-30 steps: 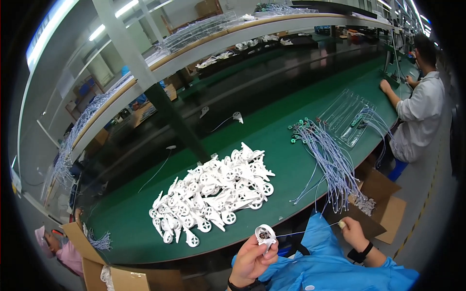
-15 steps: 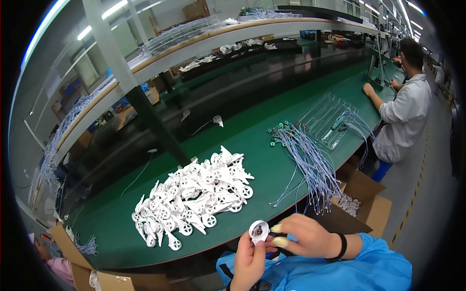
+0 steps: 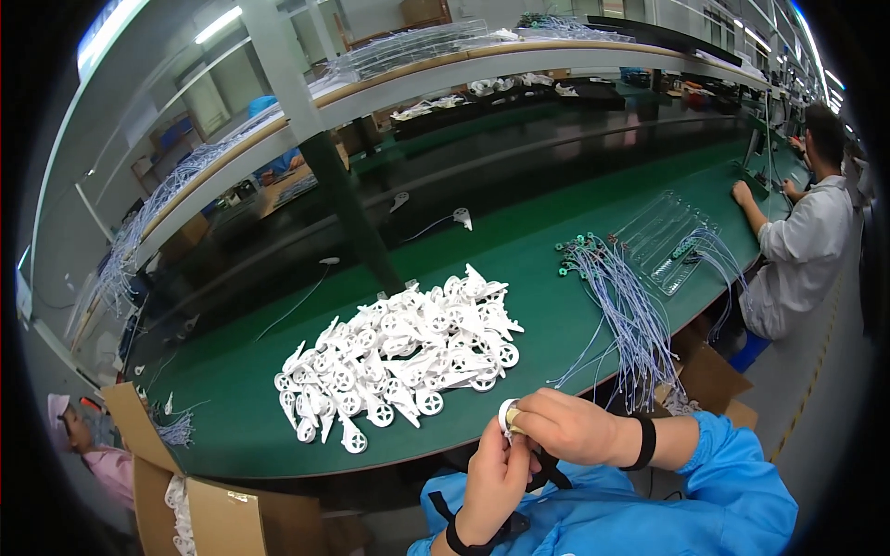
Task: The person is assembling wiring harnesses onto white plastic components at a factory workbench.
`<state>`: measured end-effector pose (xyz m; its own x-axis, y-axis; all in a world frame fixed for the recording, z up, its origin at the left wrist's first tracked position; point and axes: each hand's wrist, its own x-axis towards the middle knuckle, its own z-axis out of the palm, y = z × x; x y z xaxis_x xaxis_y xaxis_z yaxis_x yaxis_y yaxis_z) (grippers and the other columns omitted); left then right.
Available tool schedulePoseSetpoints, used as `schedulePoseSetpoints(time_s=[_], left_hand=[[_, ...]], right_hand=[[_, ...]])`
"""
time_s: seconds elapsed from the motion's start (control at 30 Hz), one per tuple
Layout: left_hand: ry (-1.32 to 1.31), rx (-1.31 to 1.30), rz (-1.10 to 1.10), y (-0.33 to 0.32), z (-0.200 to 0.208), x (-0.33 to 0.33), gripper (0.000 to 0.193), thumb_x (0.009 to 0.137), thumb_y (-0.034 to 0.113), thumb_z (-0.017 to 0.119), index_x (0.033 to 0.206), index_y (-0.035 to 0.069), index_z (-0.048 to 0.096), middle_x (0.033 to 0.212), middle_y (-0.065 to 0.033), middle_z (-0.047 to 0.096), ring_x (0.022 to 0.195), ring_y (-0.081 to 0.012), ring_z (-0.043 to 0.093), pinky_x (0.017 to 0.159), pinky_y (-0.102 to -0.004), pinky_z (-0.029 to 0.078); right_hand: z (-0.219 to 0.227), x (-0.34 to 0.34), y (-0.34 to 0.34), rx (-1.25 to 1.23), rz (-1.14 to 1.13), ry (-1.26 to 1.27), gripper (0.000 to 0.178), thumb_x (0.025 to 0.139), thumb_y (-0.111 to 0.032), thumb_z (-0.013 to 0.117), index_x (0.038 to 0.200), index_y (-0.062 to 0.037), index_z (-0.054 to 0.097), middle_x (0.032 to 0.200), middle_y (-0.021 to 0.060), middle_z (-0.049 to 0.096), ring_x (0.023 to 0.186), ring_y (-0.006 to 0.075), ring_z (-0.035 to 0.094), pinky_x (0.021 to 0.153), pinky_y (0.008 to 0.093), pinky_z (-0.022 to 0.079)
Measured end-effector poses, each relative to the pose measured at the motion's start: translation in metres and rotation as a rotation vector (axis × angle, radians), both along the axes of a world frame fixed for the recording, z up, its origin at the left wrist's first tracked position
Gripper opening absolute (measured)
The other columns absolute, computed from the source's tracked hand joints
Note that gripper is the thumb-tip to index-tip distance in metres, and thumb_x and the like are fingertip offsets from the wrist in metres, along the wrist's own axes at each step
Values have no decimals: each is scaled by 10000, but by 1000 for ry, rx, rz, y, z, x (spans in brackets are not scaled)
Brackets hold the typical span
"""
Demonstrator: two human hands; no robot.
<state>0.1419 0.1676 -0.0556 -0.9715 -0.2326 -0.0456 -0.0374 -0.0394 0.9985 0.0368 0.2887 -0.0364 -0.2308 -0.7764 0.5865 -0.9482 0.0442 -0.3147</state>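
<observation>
In the head view, the left hand (image 3: 493, 473) is raised in front of the body, its fingers closed around a small, round, white plastic housing (image 3: 506, 413). The right hand (image 3: 565, 428) comes in from the other side, its fingers bent against the housing (a pale yellow cover shows on one fingertip); whether they also pinch something inside it, I cannot tell. The two hands touch or nearly touch, and the housing sits between them, just beyond the near edge of the long green surface (image 3: 542, 283).

On that surface lies a broad heap of white plastic parts with spoked round ends and tapering arms (image 3: 400, 350). To its right, well apart, a loose bundle of thin pale-blue cables (image 3: 623, 324) fans out, green pieces at its far end, and its near ends hang over the edge. Just beside the bundle are clear plastic trays (image 3: 649, 227) (more cables lie across one of them).

An open brown cardboard box (image 3: 225, 521) stands at lower left. A co-worker in a pale grey top (image 3: 808, 222) sits farther along the surface at right.
</observation>
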Motion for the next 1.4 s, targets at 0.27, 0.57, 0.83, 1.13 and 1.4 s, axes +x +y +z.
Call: schedulePoseSetpoints(time_s=[0.27, 0.57, 0.83, 1.13, 1.4], left_hand=[[5, 425, -80, -20, -10, -15, 238, 943, 51, 436, 1166, -29, 459, 847, -90, 615, 623, -104, 580, 524, -205, 450], [-18, 496, -117, -19, 0, -10, 245, 939, 50, 448, 1166, -44, 453, 984, -138, 621, 705, -135, 613, 580, -212, 466], [102, -188, 71, 4, -3, -16, 265, 925, 42, 480, 1166, -61, 441, 906, -105, 604, 734, -121, 612, 637, -219, 497], [222, -442, 157, 7, 30, 12, 463, 801, 133, 675, 1206, -23, 515, 932, -117, 507, 754, -190, 540, 659, -296, 462], [603, -1048, 99, -12, 29, -19, 255, 846, 116, 628, 1056, -8, 555, 901, -127, 558, 820, -253, 562, 676, -326, 462]], right_hand=[[21, -26, -4, 46, 87, 0, 310, 707, -69, 639, 990, 20, 546, 894, 113, 554, 806, 268, 567, 700, 336, 479], [13, -33, 10, -19, 95, -672, 254, 862, -112, 595, 1077, 9, 535, 940, 149, 559, 857, 293, 574, 737, 328, 476], [15, -32, 9, 73, 103, -657, 374, 844, -123, 643, 1181, -10, 524, 1018, 130, 545, 896, 223, 580, 763, 306, 480], [-34, -40, 25, -382, 501, -1274, 417, 871, -7, 582, 1265, -23, 446, 1209, 207, 545, 1131, 253, 543, 947, 371, 458], [-40, -38, 30, -466, 631, -1415, 442, 853, -8, 607, 1265, -15, 447, 1207, 245, 542, 1136, 284, 547, 956, 393, 454]])
